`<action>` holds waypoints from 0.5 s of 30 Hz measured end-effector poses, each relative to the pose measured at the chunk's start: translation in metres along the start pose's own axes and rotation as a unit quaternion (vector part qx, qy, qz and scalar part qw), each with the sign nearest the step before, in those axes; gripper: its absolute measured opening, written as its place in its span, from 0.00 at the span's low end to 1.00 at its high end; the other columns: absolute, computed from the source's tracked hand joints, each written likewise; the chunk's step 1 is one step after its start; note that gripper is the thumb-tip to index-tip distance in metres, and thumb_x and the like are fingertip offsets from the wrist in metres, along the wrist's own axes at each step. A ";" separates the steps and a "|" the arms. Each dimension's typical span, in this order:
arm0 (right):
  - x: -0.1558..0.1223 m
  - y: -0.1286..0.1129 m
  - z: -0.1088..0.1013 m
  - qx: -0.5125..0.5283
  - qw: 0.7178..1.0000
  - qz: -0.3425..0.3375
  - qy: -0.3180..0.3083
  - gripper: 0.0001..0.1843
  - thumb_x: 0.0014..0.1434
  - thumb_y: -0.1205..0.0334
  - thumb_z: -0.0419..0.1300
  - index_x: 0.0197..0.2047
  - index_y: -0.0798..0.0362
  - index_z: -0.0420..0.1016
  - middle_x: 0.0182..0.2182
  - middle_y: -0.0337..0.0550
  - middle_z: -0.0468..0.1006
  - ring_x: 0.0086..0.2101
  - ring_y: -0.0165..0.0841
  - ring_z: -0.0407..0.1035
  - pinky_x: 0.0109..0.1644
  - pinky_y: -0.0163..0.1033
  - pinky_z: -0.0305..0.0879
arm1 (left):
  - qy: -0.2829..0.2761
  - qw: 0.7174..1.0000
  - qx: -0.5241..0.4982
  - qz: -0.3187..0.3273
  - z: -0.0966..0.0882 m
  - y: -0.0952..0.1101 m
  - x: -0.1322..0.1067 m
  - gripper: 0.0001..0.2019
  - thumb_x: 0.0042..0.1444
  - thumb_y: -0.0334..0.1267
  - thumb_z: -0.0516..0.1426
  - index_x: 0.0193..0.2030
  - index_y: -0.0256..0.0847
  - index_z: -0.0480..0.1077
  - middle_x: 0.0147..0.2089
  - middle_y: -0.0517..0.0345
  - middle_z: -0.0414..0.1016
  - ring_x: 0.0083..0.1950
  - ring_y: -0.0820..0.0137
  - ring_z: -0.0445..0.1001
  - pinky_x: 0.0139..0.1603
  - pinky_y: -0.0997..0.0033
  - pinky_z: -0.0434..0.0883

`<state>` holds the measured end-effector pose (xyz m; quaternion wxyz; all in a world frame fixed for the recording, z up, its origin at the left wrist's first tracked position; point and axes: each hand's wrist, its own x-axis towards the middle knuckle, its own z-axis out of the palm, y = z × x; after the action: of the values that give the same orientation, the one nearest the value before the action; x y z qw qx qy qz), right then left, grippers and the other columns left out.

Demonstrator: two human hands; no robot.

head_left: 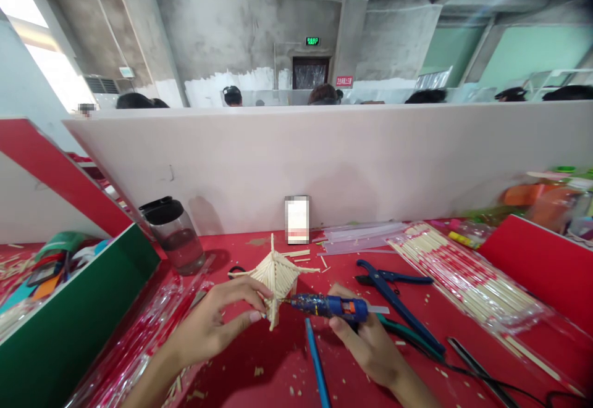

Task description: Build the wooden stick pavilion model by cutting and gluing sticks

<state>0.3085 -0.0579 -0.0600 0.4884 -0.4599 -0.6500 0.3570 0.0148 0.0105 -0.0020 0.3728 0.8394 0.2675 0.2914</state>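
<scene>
Gluing in progress: left hand (210, 324) pinches the small pale wooden-stick roof model (277, 275) by its lower edge, thumb and forefinger closed on the sticks, holding it just above the red table (287, 371). Right hand (365, 343) is wrapped around the blue hot glue gun (331, 306), fingers curled on the grip; nozzle points left and touches or nearly touches the model's side, can't tell which. To do it well, I'd say: keep the model steady and tilted so the joint faces the nozzle, feed a small bead only, and keep the pinching fingertips away from the tip since hot glue could run onto them. Blue-handled cutters (393, 294) lie just right of the gun, packs of pale sticks in clear wrap (467, 278) farther right. Dark-lidded clear jar (173, 235) stands back left. Wood scraps litter the table.
</scene>
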 end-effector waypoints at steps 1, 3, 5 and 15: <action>0.000 0.001 0.000 -0.008 1.000 0.001 0.007 0.21 0.68 0.40 0.57 0.33 0.48 0.71 0.30 0.40 0.72 0.31 0.37 0.66 0.36 0.39 0.64 | 0.001 1.000 0.000 -0.002 0.000 0.000 0.000 0.08 0.70 0.40 0.58 0.42 0.43 0.78 0.51 0.49 0.82 0.54 0.61 0.78 0.61 0.61 0.70; -0.001 0.002 0.001 -0.019 1.000 0.008 0.023 0.22 0.67 0.40 0.57 0.33 0.48 0.71 0.31 0.41 0.72 0.32 0.38 0.67 0.37 0.39 0.66 | 0.002 1.000 0.000 -0.004 0.000 0.000 0.000 0.08 0.69 0.40 0.58 0.42 0.44 0.78 0.51 0.50 0.82 0.55 0.61 0.78 0.60 0.62 0.70; -0.001 0.002 0.002 -0.025 0.999 0.016 0.038 0.22 0.67 0.39 0.56 0.33 0.48 0.72 0.30 0.42 0.73 0.32 0.39 0.69 0.39 0.41 0.67 | 0.003 1.000 -0.001 -0.004 0.000 0.000 -0.001 0.07 0.69 0.39 0.58 0.42 0.44 0.78 0.51 0.51 0.82 0.55 0.61 0.78 0.60 0.62 0.70; -0.004 0.011 0.003 0.057 0.998 0.038 0.007 0.24 0.66 0.35 0.56 0.38 0.49 0.75 0.22 0.36 0.66 0.29 0.37 0.66 0.36 0.41 0.68 | 0.008 1.000 0.003 -0.002 0.000 0.000 -0.001 0.08 0.69 0.38 0.58 0.41 0.43 0.79 0.50 0.48 0.82 0.54 0.59 0.79 0.59 0.59 0.72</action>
<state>0.3090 -0.0578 -0.0721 0.5046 -0.4580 -0.6074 0.4082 0.0144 0.0098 -0.0026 0.3690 0.8375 0.2730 0.2964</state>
